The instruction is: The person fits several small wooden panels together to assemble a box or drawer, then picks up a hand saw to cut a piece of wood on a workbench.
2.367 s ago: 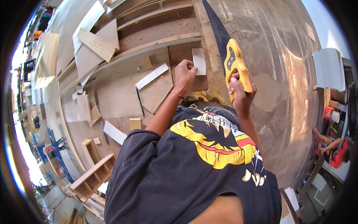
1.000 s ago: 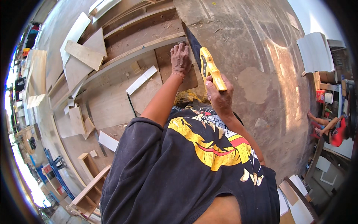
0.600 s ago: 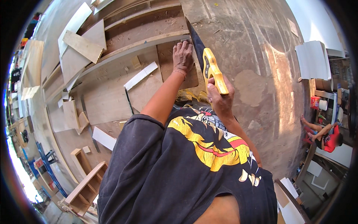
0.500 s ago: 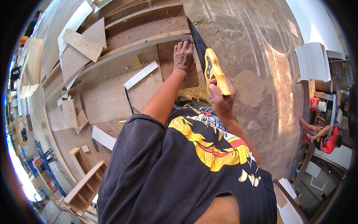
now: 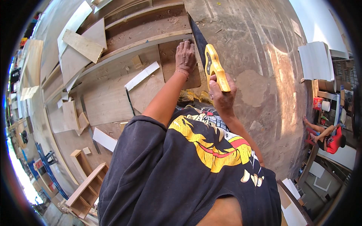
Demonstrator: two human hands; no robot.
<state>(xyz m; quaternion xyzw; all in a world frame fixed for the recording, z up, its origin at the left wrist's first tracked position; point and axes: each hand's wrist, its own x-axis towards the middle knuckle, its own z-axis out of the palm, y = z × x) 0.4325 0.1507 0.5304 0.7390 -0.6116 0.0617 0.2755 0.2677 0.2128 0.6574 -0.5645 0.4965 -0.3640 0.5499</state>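
In my right hand [image 5: 222,90] is a handsaw [image 5: 215,67], my fingers closed round its yellow handle. Its dark blade points away from me and lies against the end of a long, pale-edged wooden board [image 5: 151,40]. My left hand [image 5: 186,58] bears down on that board close to its right end, fingers bent over the edge, just left of the blade. The fingertips are partly hidden. Under my left wrist lies a brown wooden panel [image 5: 169,56].
A white-edged strip [image 5: 142,75] and wood offcuts [image 5: 83,45] lie to the left. A wooden box frame [image 5: 87,190] stands at lower left. Stained concrete floor [image 5: 256,90] stretches to the right. A person in red [image 5: 333,141] sits at the far right.
The saw and my right hand have slid a little forward and slightly left, away from my body. My left hand stays in place on the board.
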